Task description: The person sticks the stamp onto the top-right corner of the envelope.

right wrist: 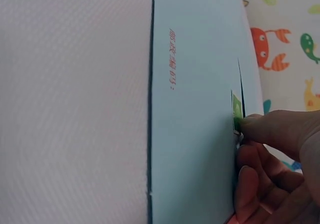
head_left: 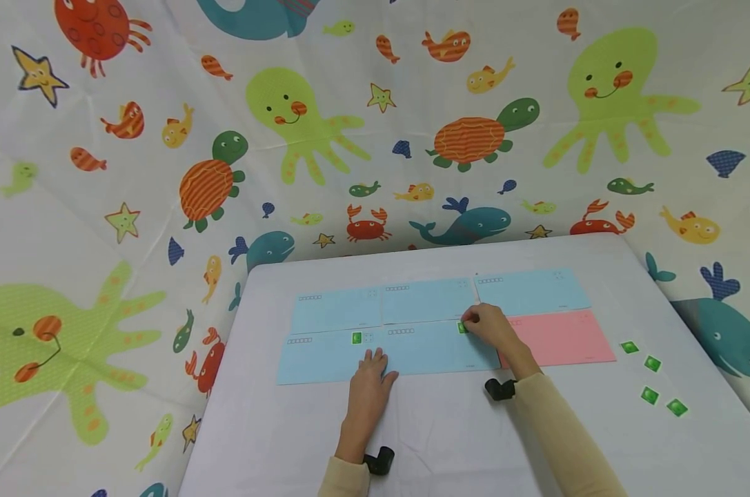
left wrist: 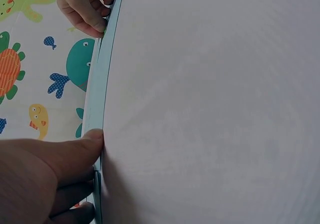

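Note:
My right hand (head_left: 494, 331) pinches a small green stamp (right wrist: 237, 109) between thumb and fingers, at the upper right corner of the front-row middle blue envelope (head_left: 433, 352). In the right wrist view the stamp touches or nearly touches the paper; I cannot tell whether it lies flat. My left hand (head_left: 368, 390) rests with extended fingers near the seam between that envelope and the front left blue envelope (head_left: 319, 362). That left envelope bears a green stamp (head_left: 357, 338) beside its printed corner boxes. Partly behind my right wrist lies a pink envelope (head_left: 564, 338).
Three blue envelopes (head_left: 337, 310) form the back row. Several loose green stamps (head_left: 650, 395) lie at the right of the white table (head_left: 437, 428). A cloth (head_left: 362, 124) printed with sea animals hangs behind. Each wrist wears a black camera (head_left: 500, 389).

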{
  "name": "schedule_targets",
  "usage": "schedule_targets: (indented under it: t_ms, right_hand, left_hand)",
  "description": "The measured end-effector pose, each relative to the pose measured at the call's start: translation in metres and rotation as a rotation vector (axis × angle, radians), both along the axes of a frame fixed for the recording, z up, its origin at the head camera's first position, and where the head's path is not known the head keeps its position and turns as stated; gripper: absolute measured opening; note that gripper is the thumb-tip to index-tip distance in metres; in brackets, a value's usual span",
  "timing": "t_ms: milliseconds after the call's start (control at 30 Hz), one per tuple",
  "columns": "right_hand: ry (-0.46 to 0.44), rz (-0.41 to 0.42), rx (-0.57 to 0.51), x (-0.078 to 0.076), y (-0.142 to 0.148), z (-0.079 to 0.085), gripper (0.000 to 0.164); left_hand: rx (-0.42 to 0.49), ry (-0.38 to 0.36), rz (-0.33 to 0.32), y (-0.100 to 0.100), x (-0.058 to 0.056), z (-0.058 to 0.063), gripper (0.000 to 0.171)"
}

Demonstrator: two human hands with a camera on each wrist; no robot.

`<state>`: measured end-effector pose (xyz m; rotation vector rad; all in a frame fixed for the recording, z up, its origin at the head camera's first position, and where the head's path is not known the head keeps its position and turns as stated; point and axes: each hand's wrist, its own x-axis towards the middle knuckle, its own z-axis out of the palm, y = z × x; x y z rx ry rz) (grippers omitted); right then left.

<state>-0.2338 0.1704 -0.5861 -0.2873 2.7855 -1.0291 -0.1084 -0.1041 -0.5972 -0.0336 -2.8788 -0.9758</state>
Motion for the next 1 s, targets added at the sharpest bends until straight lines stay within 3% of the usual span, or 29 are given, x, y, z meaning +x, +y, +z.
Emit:
schedule_targets:
  t_ms: [300,600,1000]
  right_hand:
    - [-0.004,-0.004,-0.062,0.003,0.002,0.004,0.013]
    - [0.008,-0.06,-0.08,0.005,0.012,0.016,0.017]
    - [0.025,-0.119,-0.072,0.024,0.041,0.035,0.026]
  left_hand:
    - [0.01,-0.007,-0.001,-0.001,0.001,0.0,0.043]
    - [-0.007,0.003,-0.01,-0.002,-0.001,-0.003,0.043]
    - [-0.005,0.017,-0.005,-0.002,0.001,-0.001,0.043]
